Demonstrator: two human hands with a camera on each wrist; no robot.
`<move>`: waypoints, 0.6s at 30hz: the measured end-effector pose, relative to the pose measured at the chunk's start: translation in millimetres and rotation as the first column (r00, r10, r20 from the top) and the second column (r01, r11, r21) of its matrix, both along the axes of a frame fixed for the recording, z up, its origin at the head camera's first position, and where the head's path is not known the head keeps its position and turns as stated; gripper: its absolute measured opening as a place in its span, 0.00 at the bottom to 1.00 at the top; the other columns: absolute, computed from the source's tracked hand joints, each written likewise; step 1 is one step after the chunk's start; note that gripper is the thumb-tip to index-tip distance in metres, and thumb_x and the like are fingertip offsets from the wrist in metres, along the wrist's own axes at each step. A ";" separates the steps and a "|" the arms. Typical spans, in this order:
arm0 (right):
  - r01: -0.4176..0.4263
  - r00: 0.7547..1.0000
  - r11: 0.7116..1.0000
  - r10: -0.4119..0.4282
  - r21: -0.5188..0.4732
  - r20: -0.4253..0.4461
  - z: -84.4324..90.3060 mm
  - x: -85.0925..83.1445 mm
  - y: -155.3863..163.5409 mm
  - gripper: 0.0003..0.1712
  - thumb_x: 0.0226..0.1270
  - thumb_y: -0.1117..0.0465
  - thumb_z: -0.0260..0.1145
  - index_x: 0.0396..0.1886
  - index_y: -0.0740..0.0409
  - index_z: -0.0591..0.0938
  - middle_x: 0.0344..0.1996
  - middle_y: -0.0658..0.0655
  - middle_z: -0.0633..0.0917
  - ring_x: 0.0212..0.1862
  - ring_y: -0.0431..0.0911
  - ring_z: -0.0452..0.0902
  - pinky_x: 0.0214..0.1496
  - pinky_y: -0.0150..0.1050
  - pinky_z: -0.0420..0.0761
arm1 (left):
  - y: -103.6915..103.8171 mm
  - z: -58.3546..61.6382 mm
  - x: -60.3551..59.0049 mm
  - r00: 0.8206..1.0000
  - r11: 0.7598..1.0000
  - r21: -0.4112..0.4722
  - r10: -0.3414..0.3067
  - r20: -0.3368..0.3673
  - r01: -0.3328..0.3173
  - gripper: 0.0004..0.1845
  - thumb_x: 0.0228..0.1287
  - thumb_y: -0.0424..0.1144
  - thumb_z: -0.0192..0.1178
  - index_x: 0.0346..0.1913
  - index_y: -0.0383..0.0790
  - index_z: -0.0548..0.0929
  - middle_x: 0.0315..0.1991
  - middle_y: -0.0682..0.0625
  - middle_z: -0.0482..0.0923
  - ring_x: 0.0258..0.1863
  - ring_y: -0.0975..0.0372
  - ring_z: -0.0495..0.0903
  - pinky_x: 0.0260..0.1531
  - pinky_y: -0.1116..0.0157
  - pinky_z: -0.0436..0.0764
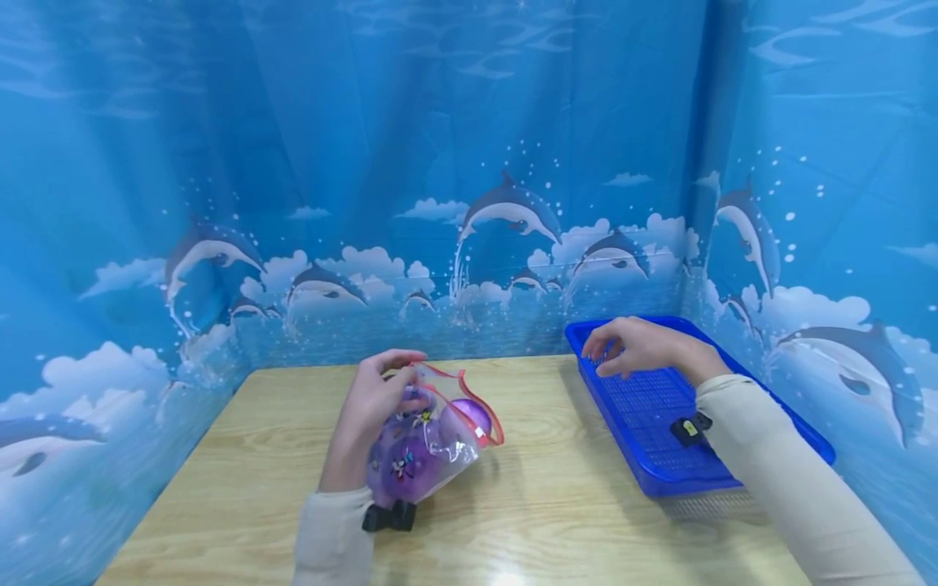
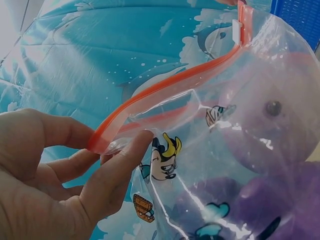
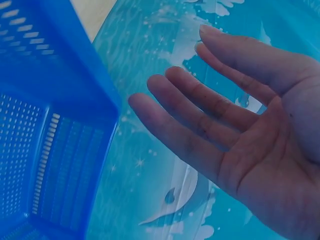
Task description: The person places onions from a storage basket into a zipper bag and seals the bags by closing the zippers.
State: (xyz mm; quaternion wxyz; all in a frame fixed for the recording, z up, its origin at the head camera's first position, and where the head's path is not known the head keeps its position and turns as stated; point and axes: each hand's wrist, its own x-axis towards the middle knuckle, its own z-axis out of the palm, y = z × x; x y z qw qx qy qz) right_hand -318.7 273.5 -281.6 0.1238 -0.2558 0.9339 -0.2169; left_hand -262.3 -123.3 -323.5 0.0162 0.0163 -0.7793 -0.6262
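Thumb and fingers of my left hand point(image 1: 375, 395) pinch the edge of a clear zip bag point(image 2: 195, 125) near one end of its red zipper strip point(image 2: 165, 87). Cartoon figures are printed on the bag, and its mouth gapes toward the right. Inside show several rounded purple things, among them a shiny purple ball point(image 1: 469, 415) close to the mouth. My right hand point(image 1: 641, 348) hovers over the far part of a blue plastic basket point(image 1: 615, 431), its fingers loosely bent and holding nothing. In the right wrist view the palm and fingers are bare beside the basket's wall.
The blue basket has perforated sides and stands at the right of the light wooden table point(image 1: 293, 423). A blue curtain point(image 1: 410, 163) printed with dolphins and clouds hangs behind the table and along both sides.
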 end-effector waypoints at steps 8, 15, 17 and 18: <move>0.043 0.999 0.999 -0.044 0.012 0.018 0.4 -4.4 23.1 0.17 0.70 0.61 0.70 0.57 0.58 0.84 0.51 0.62 0.86 0.48 0.49 0.86 0.40 0.41 0.92 | -0.1 -0.5 -0.8 1.000 1.000 0.016 0.000 0.014 0.000 0.17 0.78 0.33 0.50 0.63 0.37 0.80 0.58 0.35 0.75 0.45 0.54 0.82 0.39 0.63 0.92; 0.072 0.996 0.997 -0.074 0.038 0.050 0.5 -7.3 47.5 0.20 0.69 0.61 0.70 0.58 0.61 0.83 0.50 0.64 0.86 0.47 0.48 0.85 0.38 0.43 0.92 | -0.4 -0.7 -1.0 1.000 1.000 0.019 -0.006 0.019 0.006 0.18 0.79 0.33 0.50 0.64 0.36 0.79 0.60 0.35 0.74 0.47 0.53 0.83 0.40 0.63 0.92; 0.080 0.994 0.996 -0.083 0.042 0.074 0.5 -7.6 54.3 0.21 0.69 0.60 0.71 0.59 0.63 0.82 0.50 0.65 0.86 0.46 0.48 0.85 0.38 0.45 0.92 | -0.6 -0.9 -1.0 1.000 1.000 0.018 -0.007 0.020 0.007 0.18 0.79 0.33 0.50 0.64 0.35 0.79 0.60 0.35 0.74 0.47 0.53 0.83 0.40 0.63 0.92; 0.083 0.992 0.996 -0.086 0.046 0.087 0.4 -7.9 58.0 0.22 0.69 0.60 0.71 0.59 0.64 0.82 0.50 0.66 0.85 0.45 0.48 0.86 0.38 0.45 0.92 | -0.7 -0.9 -1.0 1.000 1.000 0.019 -0.008 0.020 0.008 0.18 0.79 0.33 0.49 0.64 0.36 0.79 0.60 0.35 0.74 0.47 0.53 0.83 0.39 0.63 0.92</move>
